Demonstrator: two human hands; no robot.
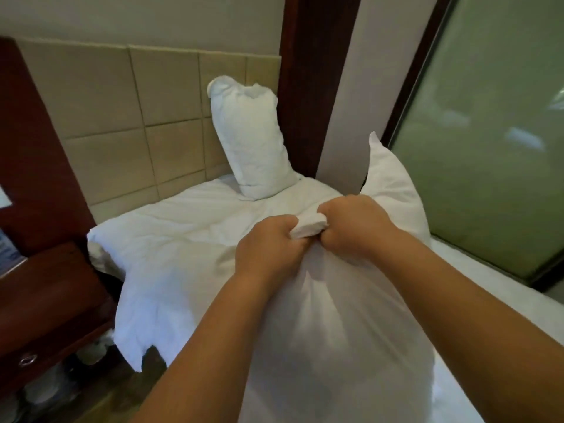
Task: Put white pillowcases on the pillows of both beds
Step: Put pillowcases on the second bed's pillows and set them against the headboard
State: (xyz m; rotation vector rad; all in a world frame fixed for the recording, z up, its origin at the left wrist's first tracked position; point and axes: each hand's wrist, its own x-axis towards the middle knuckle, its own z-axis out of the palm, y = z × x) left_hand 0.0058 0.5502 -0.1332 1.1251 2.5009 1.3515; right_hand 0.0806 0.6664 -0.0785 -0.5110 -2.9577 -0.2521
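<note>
The near pillow point(335, 331) was white, full and rounded, its smooth cover drawn taut towards a bunched neck at the far end; a pointed white corner point(387, 172) stood up beyond the hands at far right; whether this corner belonged to the pillowcase or to the pillow inside could not be determined. The left hand point(268, 248) was closed in a fist on the gathered fabric; the right hand point(351, 227) was likewise clenched just beside it, and a folded wad of white cloth point(308, 228) showed between the two fists; both forearms ran along either side of the pillow, which occupied the near centre of the view, over the bed point(189, 239). A second pillow point(253, 141), white and finely creased, stood on end at the far side of the bed, leaning against the beige padded headboard point(122, 123) and close to a dark wooden post point(314, 71); its upper end was puckered. The bedding was white and rumpled, with a ragged edge hanging off the left side. A dark wooden nightstand point(52, 300) with a ring pull stood at near left; a frosted glass panel point(488, 132) filled the right. The held pillow hid the near right part of the bed.
</note>
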